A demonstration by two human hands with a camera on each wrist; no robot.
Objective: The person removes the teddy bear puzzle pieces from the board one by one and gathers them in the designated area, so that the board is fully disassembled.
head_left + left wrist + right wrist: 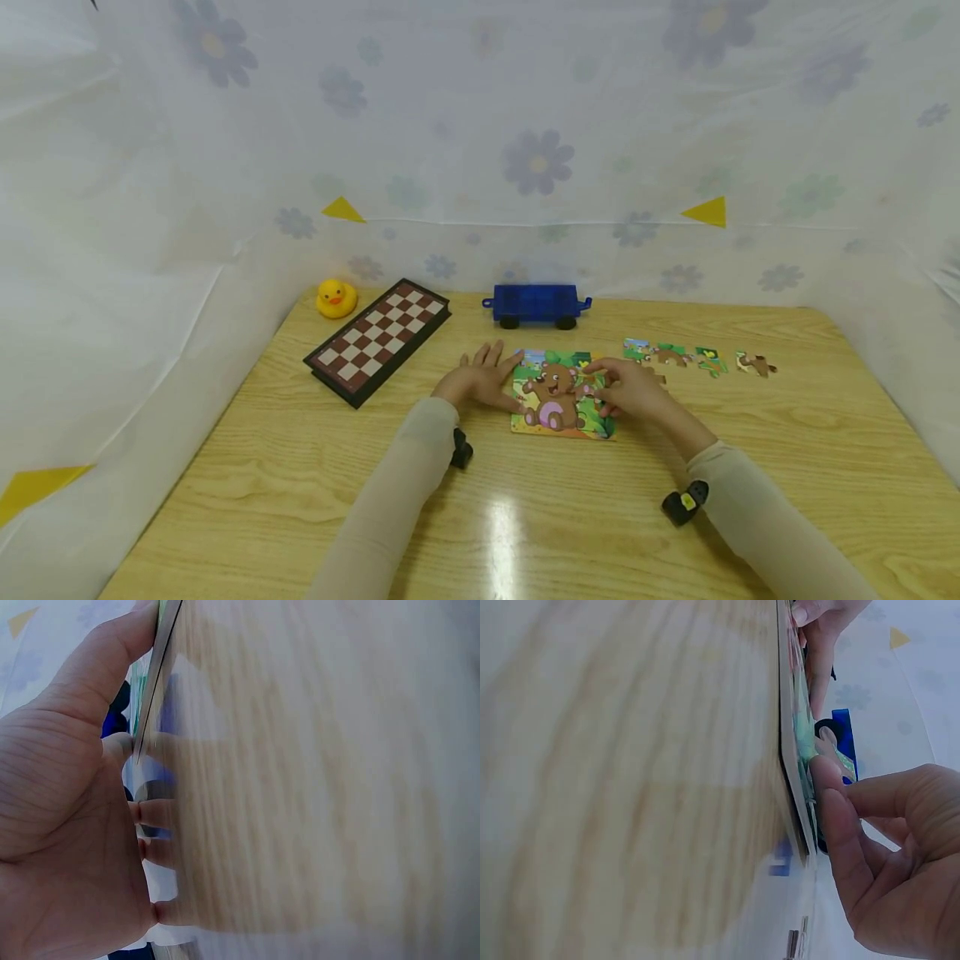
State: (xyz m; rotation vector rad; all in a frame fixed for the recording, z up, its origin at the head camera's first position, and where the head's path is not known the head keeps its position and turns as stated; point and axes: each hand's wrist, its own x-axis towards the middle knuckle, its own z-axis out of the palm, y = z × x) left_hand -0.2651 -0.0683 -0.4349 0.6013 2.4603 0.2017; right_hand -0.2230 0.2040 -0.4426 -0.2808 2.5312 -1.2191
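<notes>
A jigsaw puzzle [553,400] with a brown bear picture lies mostly assembled on the table. My left hand [480,382] rests at its left edge, fingers spread; in the left wrist view the thumb [105,664] touches the board's edge. Over the puzzle's right side, my right hand [632,390] has its thumb and index finger bent together. They pinch a small puzzle piece [846,763], largely hidden by the fingers in the right wrist view. Several loose puzzle pieces [672,355] lie beyond the right hand, one partly covered by it.
Behind the puzzle stands a blue toy wagon [536,304] with black wheels. A folded checkered board [382,340] lies at the back left, beside a yellow rubber duck [336,298]. A white flowered curtain [465,150] encloses the wooden table [570,525].
</notes>
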